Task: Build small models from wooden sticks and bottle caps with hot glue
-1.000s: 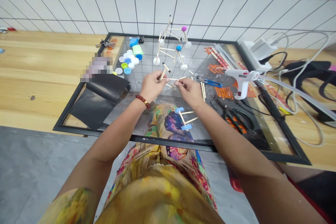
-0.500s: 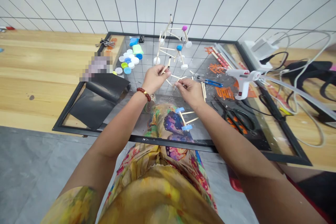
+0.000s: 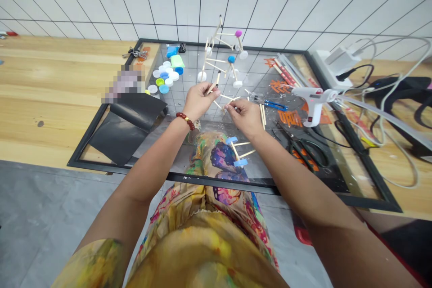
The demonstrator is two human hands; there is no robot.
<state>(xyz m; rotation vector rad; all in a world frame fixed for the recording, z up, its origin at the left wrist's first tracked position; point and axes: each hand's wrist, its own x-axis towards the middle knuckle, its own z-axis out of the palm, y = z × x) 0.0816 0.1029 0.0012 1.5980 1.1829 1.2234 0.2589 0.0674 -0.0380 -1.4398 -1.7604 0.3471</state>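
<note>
A small frame of pale wooden sticks [image 3: 229, 97] is held between both hands above the glass-topped table. My left hand [image 3: 200, 100], with a red bead bracelet at the wrist, pinches its left part, where dark-tipped ends stick up. My right hand [image 3: 245, 117] pinches the lower right corner of the same frame. Just beyond the hands stand stick models on white bottle-cap wheels, one with a blue ball [image 3: 231, 59] and one with a pink ball [image 3: 238, 33]. Nearer my body lies a stick piece with blue caps [image 3: 240, 162].
A white glue gun [image 3: 314, 102], scissors [image 3: 308, 153] and a blue-handled tool [image 3: 275, 105] lie at the right. White cables [image 3: 410, 180] tangle beyond them. Bottle caps [image 3: 164, 88] cluster at the left, near black sheets [image 3: 118, 135]. The table has a raised black edge [image 3: 189, 180].
Both hands keep almost the same pose and grip on the stick frame. The camera view has shifted very slightly; nothing else visibly moved.
</note>
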